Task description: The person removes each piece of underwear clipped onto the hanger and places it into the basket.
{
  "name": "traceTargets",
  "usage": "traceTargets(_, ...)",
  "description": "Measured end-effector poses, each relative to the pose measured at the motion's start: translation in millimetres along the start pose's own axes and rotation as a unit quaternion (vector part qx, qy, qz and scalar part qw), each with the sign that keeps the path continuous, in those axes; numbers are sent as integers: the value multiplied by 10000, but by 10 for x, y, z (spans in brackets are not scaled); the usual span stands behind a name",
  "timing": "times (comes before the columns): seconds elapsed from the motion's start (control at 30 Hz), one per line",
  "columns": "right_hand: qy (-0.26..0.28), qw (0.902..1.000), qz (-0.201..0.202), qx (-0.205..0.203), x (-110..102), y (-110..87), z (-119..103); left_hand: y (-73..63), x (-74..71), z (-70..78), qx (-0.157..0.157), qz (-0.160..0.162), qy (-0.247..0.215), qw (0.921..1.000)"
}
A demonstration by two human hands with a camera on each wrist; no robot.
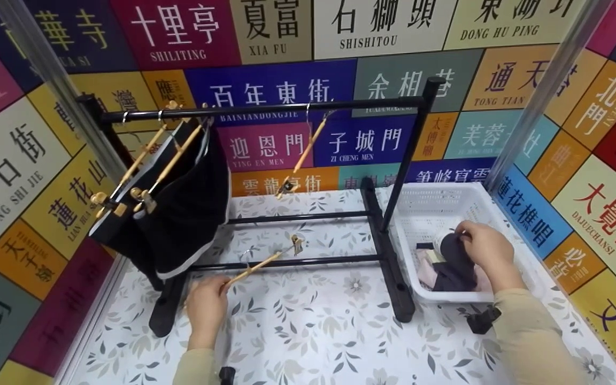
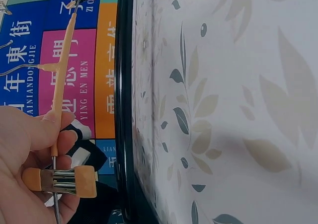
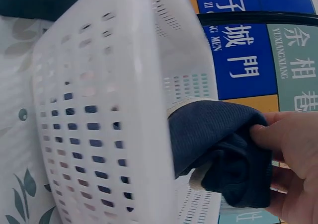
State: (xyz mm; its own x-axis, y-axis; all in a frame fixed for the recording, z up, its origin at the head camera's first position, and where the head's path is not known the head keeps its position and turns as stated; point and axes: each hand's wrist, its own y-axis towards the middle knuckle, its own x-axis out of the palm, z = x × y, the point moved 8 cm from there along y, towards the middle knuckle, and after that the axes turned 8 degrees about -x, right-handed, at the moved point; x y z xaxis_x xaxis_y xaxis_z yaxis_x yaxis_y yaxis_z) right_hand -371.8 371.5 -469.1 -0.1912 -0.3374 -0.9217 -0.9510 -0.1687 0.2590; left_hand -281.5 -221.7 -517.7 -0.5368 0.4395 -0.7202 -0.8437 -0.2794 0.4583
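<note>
A black rack [image 1: 418,125], hung with dark garments [image 1: 193,198], is flanked by a white basket [image 1: 447,297], in which dark cloth [image 1: 455,262] is pinched by thumb and fingers of the right hand [image 1: 487,248]; before the rack, a wooden clip hanger [image 1: 257,267] is gripped by curled fingers of the left hand [image 1: 207,302].

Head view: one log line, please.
left hand: holds bare hanger | right hand: grips dark cloth at basket | rack: black clothing hanging

My left hand [image 1: 206,305] grips with thumb [image 2: 37,129] and curled fingers [image 2: 69,136]. My right hand [image 1: 489,248] pinches, held farther forward than the left.
</note>
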Motion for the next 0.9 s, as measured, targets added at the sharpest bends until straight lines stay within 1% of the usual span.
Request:
traceTargets(0.13, 41, 9986, -525, 1, 123, -13, 5, 30, -21, 10, 4, -50, -11, 10000)
traceTargets(0.3, 135, 9956, -927, -76, 239, -40, 1, 73, -75, 42, 128, 127, 33, 9998)
traceTargets(0.43, 89, 9933, -1150, -116, 340, -64, 7, 97, -93, 59, 56, 187, 80, 9998)
traceTargets(0.63, 77, 9897, -1427, -76, 472, -130, 15, 140, -69, 67, -213, -41, 160, 9996)
traceTargets(0.73, 96, 9890, -1472, -75, 507, -165, 21, 164, -86, 90, -191, -25, 111, 9998)
traceTargets(0.9, 84, 9877, -1557, -87, 555, -204, 34, 222, -148, 143, -27, 202, 14, 9998)
